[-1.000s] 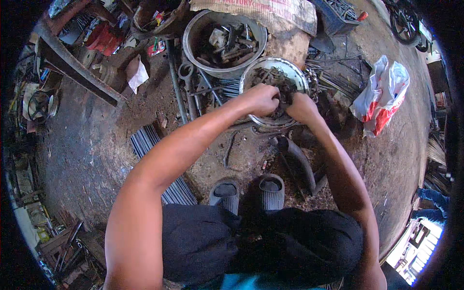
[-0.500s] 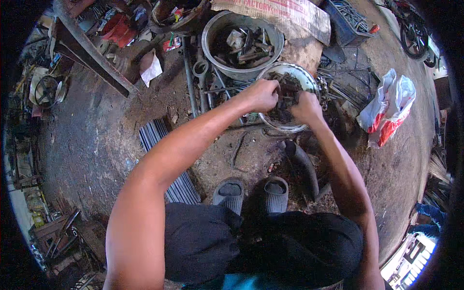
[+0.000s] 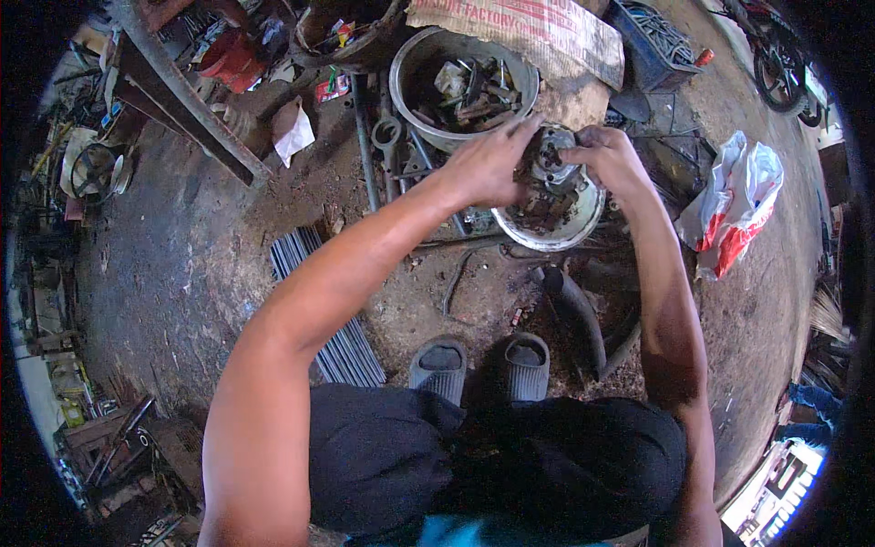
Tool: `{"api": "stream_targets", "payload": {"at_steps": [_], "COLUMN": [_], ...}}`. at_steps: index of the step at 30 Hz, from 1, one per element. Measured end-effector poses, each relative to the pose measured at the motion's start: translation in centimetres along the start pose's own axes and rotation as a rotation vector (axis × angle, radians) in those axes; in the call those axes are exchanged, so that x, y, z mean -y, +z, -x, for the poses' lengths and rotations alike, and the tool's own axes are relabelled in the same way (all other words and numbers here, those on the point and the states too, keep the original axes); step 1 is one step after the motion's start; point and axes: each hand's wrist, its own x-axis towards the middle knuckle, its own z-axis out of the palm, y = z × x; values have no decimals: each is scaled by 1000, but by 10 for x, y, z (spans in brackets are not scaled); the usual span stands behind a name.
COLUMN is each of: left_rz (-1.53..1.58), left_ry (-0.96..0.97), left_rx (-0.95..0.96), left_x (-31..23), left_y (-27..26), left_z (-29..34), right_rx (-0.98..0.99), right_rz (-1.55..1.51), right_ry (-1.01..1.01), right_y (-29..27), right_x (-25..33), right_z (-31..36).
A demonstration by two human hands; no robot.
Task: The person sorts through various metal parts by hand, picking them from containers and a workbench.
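Observation:
Above the far part of a white round basin (image 3: 547,242) I hold a roundish grey metal part (image 3: 554,164) with dark openings. My left hand (image 3: 497,169) is closed around its left side, the fingertips partly hidden. From the right, my right hand (image 3: 615,162) grips it with the thumb across its face and the other fingers curled. Dark, dirty bits and small metal pieces (image 3: 545,211) lie in the basin below. Just behind my left hand stands a large metal pot (image 3: 397,91) containing bolts and other metal scraps.
Cardboard (image 3: 583,46) lies behind the pot, beside a blue crate (image 3: 658,77) of metal rods. A white and red plastic bag (image 3: 729,210) sits at right. Metal strips (image 3: 342,337) and a curved black pipe (image 3: 574,310) lie near my sandals. A steel beam (image 3: 182,96) juts in at far left.
Both hands have moved from inside the basin to above its far part, and the grey metal part now shows between them. The view has shifted slightly.

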Motion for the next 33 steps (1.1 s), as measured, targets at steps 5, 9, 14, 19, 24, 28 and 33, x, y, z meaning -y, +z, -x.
{"api": "stream_targets", "payload": {"at_steps": [5,9,14,19,24,28,33], "left_rz": [-234,-187,-155,-314,-303,-119,-131], "left_ry": [169,153,-75,-254,-284,-339,-236], "left_rx": [-133,-176,-177,-195,-405,-431,-337], "left_x": [-11,7,7,36,40,48,66], "left_y": [-16,-26,-48,-54,-54,-51,-29], "left_z": [1,-6,-13,-19,-43,-59,-45], "right_rx": [68,93,-85,31,31,46,29], "right_rz": [-145,-149,-139,-275,-331,-319,-341], "right_ry": [-56,-66,-223,-152,-192,-176,-152], "right_y": [7,21,34,53,53,49,43], "right_x": [13,22,9,13,11,5,-4], "right_z": [-3,-10,-22,-17,-19,-21,-23]}}
